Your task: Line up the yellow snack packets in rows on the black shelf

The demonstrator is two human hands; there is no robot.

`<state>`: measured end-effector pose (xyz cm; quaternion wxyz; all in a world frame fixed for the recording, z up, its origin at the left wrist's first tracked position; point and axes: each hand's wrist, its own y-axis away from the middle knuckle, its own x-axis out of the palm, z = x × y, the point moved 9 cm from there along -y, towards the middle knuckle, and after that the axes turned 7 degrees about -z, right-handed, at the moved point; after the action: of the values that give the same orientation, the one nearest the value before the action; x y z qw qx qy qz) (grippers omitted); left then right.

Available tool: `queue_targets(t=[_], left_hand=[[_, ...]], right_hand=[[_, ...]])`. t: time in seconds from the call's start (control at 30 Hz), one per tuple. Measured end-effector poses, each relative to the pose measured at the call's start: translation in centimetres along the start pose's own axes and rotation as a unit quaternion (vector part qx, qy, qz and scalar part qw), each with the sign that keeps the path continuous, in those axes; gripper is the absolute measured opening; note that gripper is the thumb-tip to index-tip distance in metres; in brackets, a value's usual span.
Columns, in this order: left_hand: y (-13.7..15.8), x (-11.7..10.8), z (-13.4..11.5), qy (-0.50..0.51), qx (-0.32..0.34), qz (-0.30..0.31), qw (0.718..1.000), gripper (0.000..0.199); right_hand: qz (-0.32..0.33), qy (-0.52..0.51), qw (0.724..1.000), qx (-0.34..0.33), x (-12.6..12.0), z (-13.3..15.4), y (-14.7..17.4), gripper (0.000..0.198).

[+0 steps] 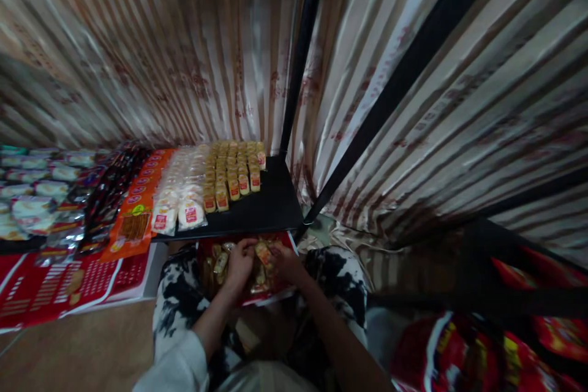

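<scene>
As two hands (241,264) (286,264) apparently pinch one packet (263,252), one red box (281,290) beneath, several loose packets (221,263) inside.

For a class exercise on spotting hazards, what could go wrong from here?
The red box sits between the person's knees, so a shift of the legs might tip it and spill its wrapped packets.
The front orange packet juts past the edge of the black shelf; a passing sleeve could knock it off.
The small golden packs stand close together, so one bump might topple several.
</scene>
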<state>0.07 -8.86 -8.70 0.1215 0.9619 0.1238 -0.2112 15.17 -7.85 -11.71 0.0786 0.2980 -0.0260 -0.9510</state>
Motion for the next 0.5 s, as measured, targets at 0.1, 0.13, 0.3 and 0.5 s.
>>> queue_targets(t=[0.1, 0.13, 0.3, 0.5], left_hand=[[0.0, -0.4, -2.7, 0.037, 0.062, -0.017, 0.997, 0.026], [0.0, -0.4, -3.6, 0.047, 0.086, -0.02, 0.995, 0.025], [0.6, -0.7, -8.2, 0.041, 0.233, -0.059, 0.97, 0.024], [0.3, 0.3, -12.0, 0.005, 0.273, -0.072, 0.959, 0.027]], right_hand=[[-0.025, -0.13, 0.991, -0.006, -0.7, 1.2, -0.7, 0.024], [-0.038, -0.159, 0.987, -0.008, -1.1, 1.6, -0.9, 0.024], [-0.13, -0.22, 0.967, 0.002, -3.4, 3.2, -1.8, 0.026], [-0.264, -0.214, 0.941, 0.006, -6.7, 4.2, -3.8, 0.031]])
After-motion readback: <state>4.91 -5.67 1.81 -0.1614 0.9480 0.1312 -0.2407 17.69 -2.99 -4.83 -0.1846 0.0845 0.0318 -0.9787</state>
